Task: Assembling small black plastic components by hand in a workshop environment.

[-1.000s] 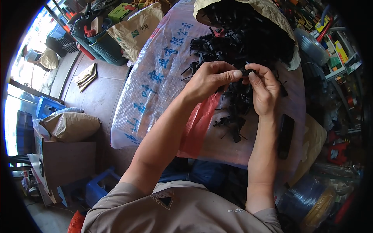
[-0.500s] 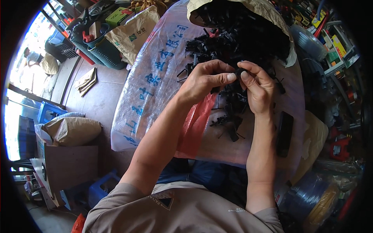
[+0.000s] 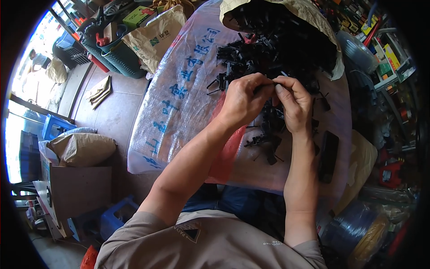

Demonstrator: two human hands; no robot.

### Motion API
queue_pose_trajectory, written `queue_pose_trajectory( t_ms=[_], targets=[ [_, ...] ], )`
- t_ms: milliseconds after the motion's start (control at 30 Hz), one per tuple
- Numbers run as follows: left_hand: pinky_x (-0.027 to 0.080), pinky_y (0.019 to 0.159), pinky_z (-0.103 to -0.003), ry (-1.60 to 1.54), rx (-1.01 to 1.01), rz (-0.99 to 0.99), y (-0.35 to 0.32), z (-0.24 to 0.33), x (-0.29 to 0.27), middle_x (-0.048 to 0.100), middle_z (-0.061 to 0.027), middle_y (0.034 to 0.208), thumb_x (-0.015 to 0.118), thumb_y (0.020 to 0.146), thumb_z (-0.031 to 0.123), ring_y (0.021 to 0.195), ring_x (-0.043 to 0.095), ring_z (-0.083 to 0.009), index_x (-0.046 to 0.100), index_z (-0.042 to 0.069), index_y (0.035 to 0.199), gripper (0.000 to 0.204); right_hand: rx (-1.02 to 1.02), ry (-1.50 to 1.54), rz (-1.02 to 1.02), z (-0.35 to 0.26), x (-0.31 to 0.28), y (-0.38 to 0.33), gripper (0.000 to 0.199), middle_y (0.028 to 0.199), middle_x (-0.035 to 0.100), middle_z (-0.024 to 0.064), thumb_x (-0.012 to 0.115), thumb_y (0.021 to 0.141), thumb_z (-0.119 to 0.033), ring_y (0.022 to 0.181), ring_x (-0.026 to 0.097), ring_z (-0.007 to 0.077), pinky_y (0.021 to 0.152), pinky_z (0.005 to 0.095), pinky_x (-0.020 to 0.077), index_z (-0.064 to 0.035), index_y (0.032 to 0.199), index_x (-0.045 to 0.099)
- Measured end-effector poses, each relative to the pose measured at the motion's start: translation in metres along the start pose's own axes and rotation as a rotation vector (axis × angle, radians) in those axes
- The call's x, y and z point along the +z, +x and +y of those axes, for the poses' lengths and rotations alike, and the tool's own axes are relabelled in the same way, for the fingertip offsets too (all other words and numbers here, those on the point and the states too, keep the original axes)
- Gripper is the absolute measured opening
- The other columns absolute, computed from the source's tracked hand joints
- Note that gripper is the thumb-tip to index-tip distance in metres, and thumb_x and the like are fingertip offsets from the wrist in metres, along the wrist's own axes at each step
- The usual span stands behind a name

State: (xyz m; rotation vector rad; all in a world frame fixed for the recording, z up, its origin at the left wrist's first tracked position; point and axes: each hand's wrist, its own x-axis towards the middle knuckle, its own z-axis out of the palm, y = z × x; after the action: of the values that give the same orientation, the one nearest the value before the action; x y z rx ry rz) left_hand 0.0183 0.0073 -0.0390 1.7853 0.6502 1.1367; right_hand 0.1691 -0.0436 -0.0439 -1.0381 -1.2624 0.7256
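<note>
My left hand (image 3: 247, 96) and my right hand (image 3: 293, 101) meet over the table, fingertips almost touching. Both are pinched closed around a small black part (image 3: 275, 84), most of which my fingers hide, so its exact kind does not show. Just beyond and beneath them lies a heap of black plastic parts with thin metal pins (image 3: 242, 56). More of these parts (image 3: 268, 143) trail toward me, below my hands. At the far side an open brown paper sack (image 3: 313, 20) holds a dark mass of similar pieces.
A translucent woven sheet (image 3: 152, 130) with blue writing and a red band (image 3: 224, 161) covers the table. A black phone (image 3: 329, 154) lies at its right. Left are a stuffed sack (image 3: 83, 148) and a paper bag (image 3: 154, 42); right, a crowded shelf (image 3: 389, 58) and wrapped coils (image 3: 358, 231).
My left hand has turned, its back now more upward and its thumb hidden. The black part shows less between my fingers. My right hand has barely shifted.
</note>
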Motion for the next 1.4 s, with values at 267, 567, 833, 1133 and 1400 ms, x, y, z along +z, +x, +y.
queue_pose_trajectory(
  t_ms=[267,567,833,1133,1400],
  targets=[
    [0.048,0.064,-0.025,0.154,0.153,0.073,-0.001,-0.004,0.006,0.066,-0.0110,0.078,0.065,0.082,0.007,0.075,0.062,-0.0085,0.064,-0.002,0.087,0.010,0.022,0.172,-0.008,0.007,-0.004,-0.001,0.014,0.076,0.057,-0.0005,0.052,0.090,0.000,0.063,0.047,0.0039,0.056,0.0182,0.0367,0.0007,0.099,0.063],
    [0.044,0.063,-0.020,-0.567,-0.441,-0.135,0.007,-0.006,-0.011,0.063,-0.0007,0.080,0.060,0.092,0.016,0.070,0.056,-0.0073,0.063,0.000,0.096,0.016,0.209,0.180,-0.069,-0.012,-0.007,0.000,0.010,0.075,0.058,-0.0019,0.059,0.091,-0.009,0.061,0.046,0.0033,0.054,0.0178,0.0358,-0.0022,0.099,0.063],
    [0.049,0.076,-0.026,-0.147,-0.237,-0.329,0.005,-0.005,-0.016,0.066,-0.0080,0.092,0.064,0.087,0.020,0.084,0.059,-0.0114,0.060,-0.004,0.116,0.038,0.277,-0.046,-0.178,-0.016,-0.024,-0.002,0.012,0.069,0.058,-0.0015,0.062,0.092,-0.015,0.054,0.048,0.0034,0.048,0.0173,0.0372,-0.0025,0.093,0.062],
    [0.050,0.078,-0.028,0.068,-0.167,-0.376,0.007,0.004,-0.022,0.066,-0.0096,0.094,0.063,0.082,0.019,0.085,0.061,-0.0140,0.060,-0.006,0.112,0.038,0.310,0.002,-0.255,-0.018,-0.017,-0.003,0.007,0.069,0.059,0.0013,0.058,0.089,-0.006,0.056,0.053,0.0047,0.048,0.0191,0.0419,0.0006,0.092,0.060],
    [0.053,0.067,-0.030,-0.738,-0.378,-0.210,0.016,-0.032,-0.031,0.067,-0.0138,0.091,0.053,0.087,0.018,0.077,0.065,-0.0190,0.059,-0.001,0.113,0.033,0.262,-0.244,-0.223,-0.015,-0.014,-0.002,0.021,0.084,0.062,0.0031,0.066,0.081,-0.003,0.074,0.061,0.0110,0.068,0.0250,0.0491,-0.0001,0.102,0.062]
  ],
)
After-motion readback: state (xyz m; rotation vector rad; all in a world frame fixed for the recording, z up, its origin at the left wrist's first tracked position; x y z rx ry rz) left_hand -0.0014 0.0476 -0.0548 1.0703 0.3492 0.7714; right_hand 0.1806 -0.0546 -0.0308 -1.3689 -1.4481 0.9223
